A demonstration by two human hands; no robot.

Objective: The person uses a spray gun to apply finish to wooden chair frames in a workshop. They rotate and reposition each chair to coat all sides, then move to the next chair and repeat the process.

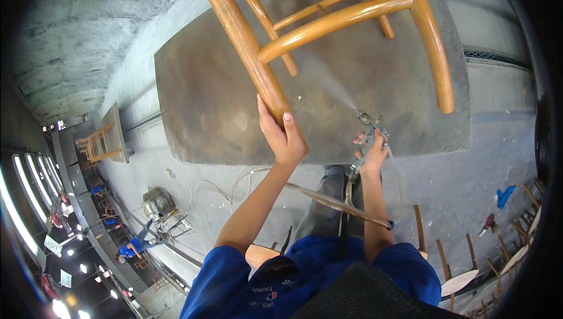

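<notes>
A glossy wooden chair frame (334, 24) with round legs and rungs extends past the top edge, over a stained brown-grey board (223, 114). My left hand (282, 140) is closed around the lower end of its left leg, the thumb resting on top. In my right hand (373, 153) is a metal spray gun (367, 121), held by the handle to the right of that leg. A pale mist (331, 87) streams from its nozzle up and left toward the chair's rungs. The hose (346, 206) runs from the gun's grip down by my right forearm.
A caged floor fan (159, 203) stands on the left, near loose hose on the floor. Beyond it are another chair (97, 143) and a person in blue (132, 250). Several seats with legs (460, 282), a blue cloth (504, 196) and a red-handled tool (488, 224) lie lower right.
</notes>
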